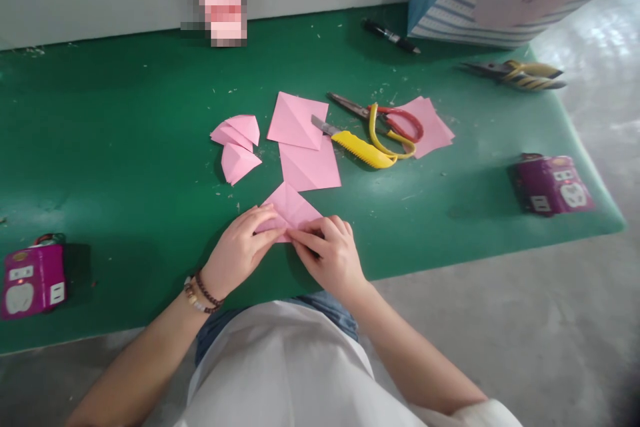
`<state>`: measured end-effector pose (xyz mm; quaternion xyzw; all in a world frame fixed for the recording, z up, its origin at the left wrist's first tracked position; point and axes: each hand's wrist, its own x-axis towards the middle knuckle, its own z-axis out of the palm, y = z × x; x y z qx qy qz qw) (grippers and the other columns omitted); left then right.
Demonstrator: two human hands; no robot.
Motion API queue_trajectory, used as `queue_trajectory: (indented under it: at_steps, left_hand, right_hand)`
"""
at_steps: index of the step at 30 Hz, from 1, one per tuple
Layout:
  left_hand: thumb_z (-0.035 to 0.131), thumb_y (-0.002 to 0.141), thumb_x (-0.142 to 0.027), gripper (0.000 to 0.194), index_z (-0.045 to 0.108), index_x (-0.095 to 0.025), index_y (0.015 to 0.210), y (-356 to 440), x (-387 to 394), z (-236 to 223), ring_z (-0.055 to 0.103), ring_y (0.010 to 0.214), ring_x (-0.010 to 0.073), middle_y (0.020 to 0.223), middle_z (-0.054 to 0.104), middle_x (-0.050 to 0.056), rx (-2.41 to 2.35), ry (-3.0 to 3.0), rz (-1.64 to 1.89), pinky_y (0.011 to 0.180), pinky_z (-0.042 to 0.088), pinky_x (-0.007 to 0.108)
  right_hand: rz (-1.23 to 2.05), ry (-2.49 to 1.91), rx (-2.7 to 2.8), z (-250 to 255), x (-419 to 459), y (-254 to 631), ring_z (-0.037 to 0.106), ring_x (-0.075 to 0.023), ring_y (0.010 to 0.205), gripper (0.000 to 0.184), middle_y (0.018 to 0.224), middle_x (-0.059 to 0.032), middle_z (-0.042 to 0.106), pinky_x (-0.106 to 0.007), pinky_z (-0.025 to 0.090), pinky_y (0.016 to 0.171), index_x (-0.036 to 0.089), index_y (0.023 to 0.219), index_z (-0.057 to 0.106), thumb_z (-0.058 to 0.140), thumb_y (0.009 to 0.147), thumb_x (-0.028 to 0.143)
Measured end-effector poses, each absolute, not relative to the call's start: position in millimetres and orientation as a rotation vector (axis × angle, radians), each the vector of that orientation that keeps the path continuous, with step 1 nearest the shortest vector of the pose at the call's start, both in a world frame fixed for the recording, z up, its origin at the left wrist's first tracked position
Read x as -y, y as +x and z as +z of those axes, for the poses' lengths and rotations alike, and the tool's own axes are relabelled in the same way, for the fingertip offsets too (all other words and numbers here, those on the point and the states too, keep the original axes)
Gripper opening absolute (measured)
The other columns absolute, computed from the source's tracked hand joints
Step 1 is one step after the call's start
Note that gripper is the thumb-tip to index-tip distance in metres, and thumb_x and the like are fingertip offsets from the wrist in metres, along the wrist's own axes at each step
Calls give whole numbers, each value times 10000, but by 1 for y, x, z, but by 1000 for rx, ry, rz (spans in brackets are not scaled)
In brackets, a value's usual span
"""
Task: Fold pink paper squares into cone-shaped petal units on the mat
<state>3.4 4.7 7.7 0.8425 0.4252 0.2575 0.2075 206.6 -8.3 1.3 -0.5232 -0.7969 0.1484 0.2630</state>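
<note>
We are folding a pink paper square (293, 207) on the green worktop (100, 147). Our left hand (240, 250) and right hand (327, 257) close in narrow grips on it; it needs pressing firmly flat

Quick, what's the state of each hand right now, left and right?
Left hand: closed, holding the folded pink paper.
Right hand: closed, pinching the same paper.

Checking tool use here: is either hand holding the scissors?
No, the left hand and right hand both hold folded pink paper, while the scissors lie apart on the green mat.
</note>
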Motion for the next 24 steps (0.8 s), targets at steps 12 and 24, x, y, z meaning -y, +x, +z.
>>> queue_trajectory:
  at_steps: [12, 24]
  left_hand:
    - [525, 951, -149, 206, 684, -168, 1080, 5, -5, 8, 566, 1210, 241, 1209, 620, 102, -1202, 2399, 672, 1052, 500, 448]
    - [501, 950, -117, 236, 674, -166, 1103, 2, -3, 3, 539, 1250, 241, 1211, 607, 110, -1195, 2397, 656, 1036, 508, 447]
  right_hand:
    - [495, -1414, 2100, 20, 14, 208, 602, -209, 852, 185, 954, -61, 717, -378, 471, 762, 234, 1030, 709, 581, 905, 185]
    - [1399, -1366, 1827, 30, 61, 185, 571, -55, 542, 326, 1462, -172, 484, -228, 469, 491, 225, 1128, 426, 462, 826, 107]
